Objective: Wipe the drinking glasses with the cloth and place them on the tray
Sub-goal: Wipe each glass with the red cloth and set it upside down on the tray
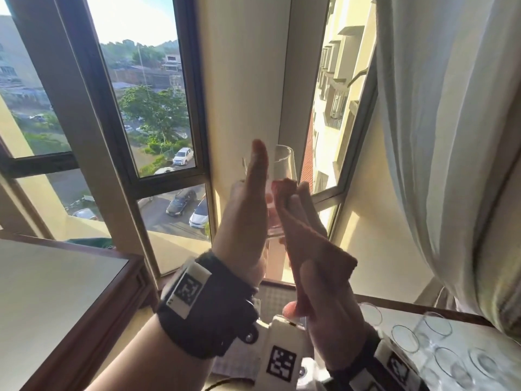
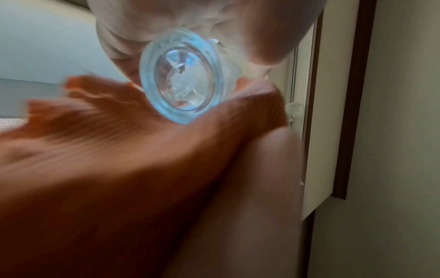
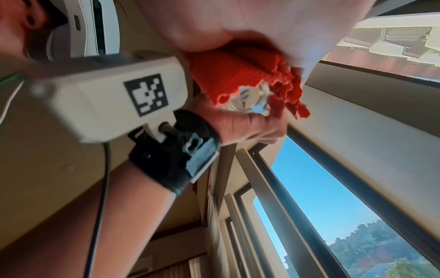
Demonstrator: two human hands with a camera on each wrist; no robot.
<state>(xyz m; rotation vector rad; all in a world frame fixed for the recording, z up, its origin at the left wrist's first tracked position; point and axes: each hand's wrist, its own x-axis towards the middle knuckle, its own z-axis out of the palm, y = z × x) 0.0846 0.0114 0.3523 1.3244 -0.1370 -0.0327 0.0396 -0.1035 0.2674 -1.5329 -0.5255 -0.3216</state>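
I hold a clear drinking glass [image 1: 283,167] up in front of the window corner. My left hand [image 1: 251,198] grips it from the left, index finger straight up along its side, thumb showing through the glass. My right hand [image 1: 315,266] presses a folded orange-red cloth [image 1: 307,244] against the glass's right side, its thumb pinching the cloth's lower end. The left wrist view shows the thick glass base [image 2: 185,79] above the blurred cloth [image 2: 119,150]. In the right wrist view the cloth [image 3: 238,75] wraps part of the glass [image 3: 247,103]. Several more glasses [image 1: 438,324] stand at lower right.
A glass-topped table with a dark wooden edge [image 1: 135,280] is at the left. A pale curtain [image 1: 451,136] hangs at the right, over the surface with the glasses. Window frames [image 1: 194,108] and a cream wall column [image 1: 248,80] stand close behind the raised glass.
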